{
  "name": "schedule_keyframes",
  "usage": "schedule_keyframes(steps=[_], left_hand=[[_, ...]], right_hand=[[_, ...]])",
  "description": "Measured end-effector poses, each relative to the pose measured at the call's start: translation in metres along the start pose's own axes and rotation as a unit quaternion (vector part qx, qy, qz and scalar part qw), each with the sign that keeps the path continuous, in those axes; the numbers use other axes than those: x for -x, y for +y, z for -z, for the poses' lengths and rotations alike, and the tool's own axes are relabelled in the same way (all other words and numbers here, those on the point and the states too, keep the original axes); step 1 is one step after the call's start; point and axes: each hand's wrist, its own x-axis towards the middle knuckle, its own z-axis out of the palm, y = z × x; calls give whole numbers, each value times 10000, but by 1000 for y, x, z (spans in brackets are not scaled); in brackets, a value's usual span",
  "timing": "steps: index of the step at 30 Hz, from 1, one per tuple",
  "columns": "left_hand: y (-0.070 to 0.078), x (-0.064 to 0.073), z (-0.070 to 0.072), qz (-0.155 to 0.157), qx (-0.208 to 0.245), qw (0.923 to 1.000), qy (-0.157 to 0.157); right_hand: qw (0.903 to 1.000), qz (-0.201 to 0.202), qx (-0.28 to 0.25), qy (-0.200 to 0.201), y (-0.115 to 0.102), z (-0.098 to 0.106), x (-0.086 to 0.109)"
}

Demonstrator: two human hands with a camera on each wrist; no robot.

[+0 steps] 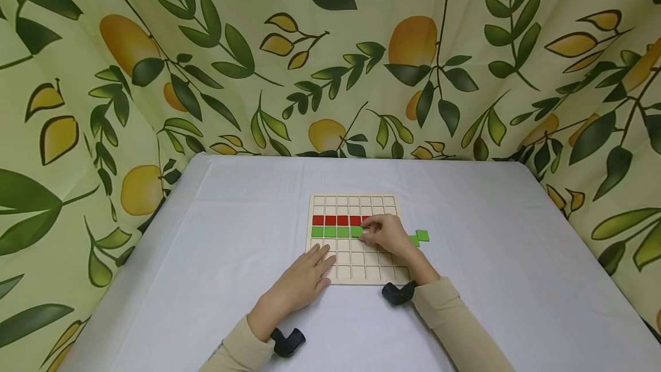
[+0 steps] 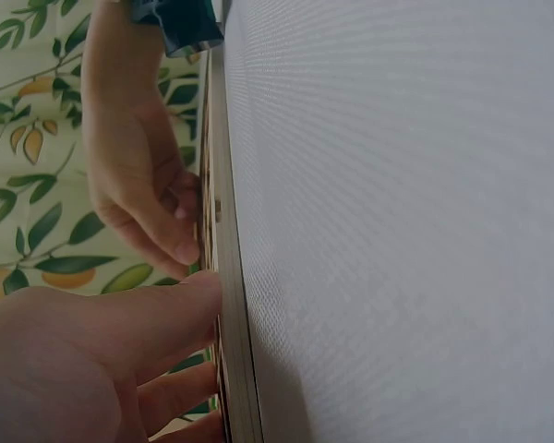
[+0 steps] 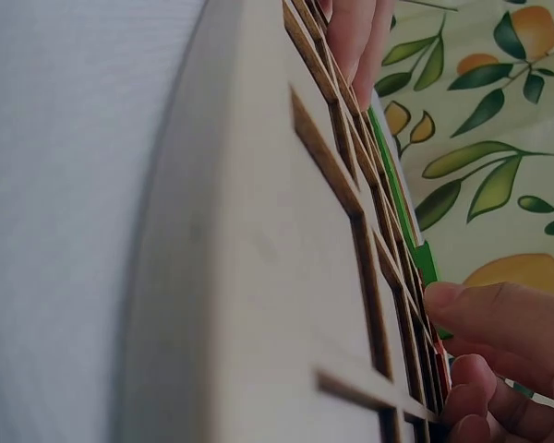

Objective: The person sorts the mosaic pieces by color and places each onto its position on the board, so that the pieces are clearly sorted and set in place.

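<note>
A pale wooden grid board point(image 1: 365, 273) lies on the white-covered table. One row of its cells holds several red square tiles point(image 1: 330, 220); the row just nearer holds several green square tiles point(image 1: 330, 232). My right hand point(image 1: 386, 233) pinches a green tile point(image 1: 356, 232) at the right end of the green row. In the right wrist view, that tile point(image 3: 426, 263) stands slightly raised at the thumb tip. My left hand point(image 1: 304, 277) rests with spread fingers on the board's near left corner. The right hand hides part of the red row's end.
Two loose green tiles point(image 1: 422, 235) lie on the table right of the board, partly behind the right wrist. Black devices point(image 1: 399, 293) are strapped at both wrists. A leaf-and-fruit patterned curtain point(image 1: 330, 73) surrounds the white tabletop point(image 1: 232, 205) at the back and sides.
</note>
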Motion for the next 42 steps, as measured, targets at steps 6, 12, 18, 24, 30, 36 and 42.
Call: schedule_keyframes(steps=[6, 12, 18, 24, 30, 36, 42], left_hand=[[-1, -1, 0, -1, -32, 10000, -20], [-2, -2, -2, 11, -109, 9999, -30], [-3, -4, -3, 29, -122, 9999, -9], [-3, -3, -2, 1, -112, 9999, 36], [-2, -4, -2, 51, -84, 10000, 1], [-3, -3, -2, 17, -83, 10000, 8], [-2, -2, -2, 42, -21, 10000, -39]], right_hand=[[9999, -50, 93, 49, 0, -1, -1], [9998, -135, 103, 38, -1, -2, -2], [9998, -113, 138, 57, -1, -1, -2], [9998, -87, 137, 77, -1, -2, -3], [9999, -89, 85, 56, -1, -2, -2], [9998, -174, 15, 24, -1, -2, -2], [9997, -216, -128, -22, 1, -1, 0]])
